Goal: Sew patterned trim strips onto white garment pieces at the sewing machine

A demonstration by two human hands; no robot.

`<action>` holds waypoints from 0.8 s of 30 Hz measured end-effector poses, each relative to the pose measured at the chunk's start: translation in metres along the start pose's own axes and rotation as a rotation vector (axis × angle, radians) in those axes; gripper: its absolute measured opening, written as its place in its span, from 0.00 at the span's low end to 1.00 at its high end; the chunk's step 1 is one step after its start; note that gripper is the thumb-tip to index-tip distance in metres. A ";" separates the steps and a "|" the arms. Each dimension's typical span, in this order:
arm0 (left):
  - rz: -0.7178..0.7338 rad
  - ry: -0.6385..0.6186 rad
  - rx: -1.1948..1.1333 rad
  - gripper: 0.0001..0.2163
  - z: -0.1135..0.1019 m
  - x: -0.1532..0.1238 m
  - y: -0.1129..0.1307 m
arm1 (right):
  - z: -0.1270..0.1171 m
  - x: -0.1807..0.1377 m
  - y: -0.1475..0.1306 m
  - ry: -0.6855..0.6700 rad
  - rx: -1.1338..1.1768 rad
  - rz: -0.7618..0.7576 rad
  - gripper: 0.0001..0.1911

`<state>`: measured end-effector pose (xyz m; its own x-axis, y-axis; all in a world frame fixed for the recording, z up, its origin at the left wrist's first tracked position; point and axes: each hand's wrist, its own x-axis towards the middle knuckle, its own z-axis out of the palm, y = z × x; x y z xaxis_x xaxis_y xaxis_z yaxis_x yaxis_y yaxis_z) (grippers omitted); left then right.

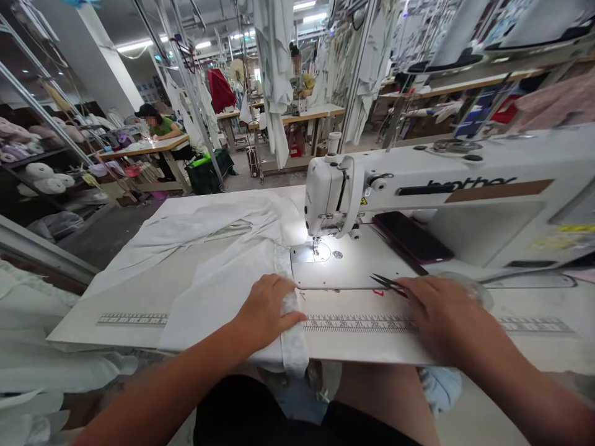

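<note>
A white garment (223, 272) lies spread over the sewing table, its long band running down past the front edge. My left hand (267, 310) rests on this band with thumb and fingers apart, pressing it against the tabletop. In my right hand (449, 313) is a pair of thread snips (388, 283), blades pointing left over the table. Some of the right fingers are hidden under the palm. Just beyond my left hand stands the white sewing machine (330, 198), its needle area (318, 249) lit and beside the cloth.
A dark phone (411, 237) lies under the machine arm. A printed ruler strip (362, 323) runs along the table front. White cloth (28, 334) hangs at the left. Thread cones (450, 37) stand at upper right. A co-worker (160, 127) sits at another table behind.
</note>
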<state>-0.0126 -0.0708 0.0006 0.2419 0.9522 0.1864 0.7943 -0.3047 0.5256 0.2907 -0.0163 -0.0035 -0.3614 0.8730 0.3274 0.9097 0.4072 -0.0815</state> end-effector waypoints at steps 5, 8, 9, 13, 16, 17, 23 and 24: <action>0.008 0.016 -0.030 0.26 0.007 -0.002 -0.006 | -0.003 0.012 -0.057 -0.106 0.258 -0.142 0.16; 0.026 0.026 -0.024 0.26 0.007 -0.004 -0.008 | 0.003 0.017 -0.084 -0.161 0.330 -0.276 0.15; 0.034 0.030 -0.020 0.26 0.007 -0.004 -0.009 | 0.006 0.018 -0.089 -0.153 0.308 -0.305 0.15; 0.048 0.035 -0.015 0.26 0.008 -0.004 -0.011 | 0.018 0.020 -0.094 -0.089 0.257 -0.348 0.15; 0.040 0.031 -0.018 0.27 0.008 -0.004 -0.010 | 0.022 0.019 -0.094 -0.076 0.249 -0.364 0.16; 0.037 0.029 -0.020 0.27 0.007 -0.004 -0.010 | 0.022 0.018 -0.094 -0.075 0.243 -0.368 0.16; 0.037 0.024 -0.019 0.26 0.007 -0.003 -0.010 | 0.024 0.016 -0.094 -0.036 0.215 -0.374 0.16; 0.037 0.025 -0.019 0.26 0.007 -0.003 -0.010 | 0.024 0.017 -0.094 -0.026 0.213 -0.376 0.16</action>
<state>-0.0175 -0.0706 -0.0111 0.2561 0.9397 0.2267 0.7746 -0.3398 0.5334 0.1940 -0.0336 -0.0131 -0.6669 0.6588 0.3480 0.6525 0.7420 -0.1543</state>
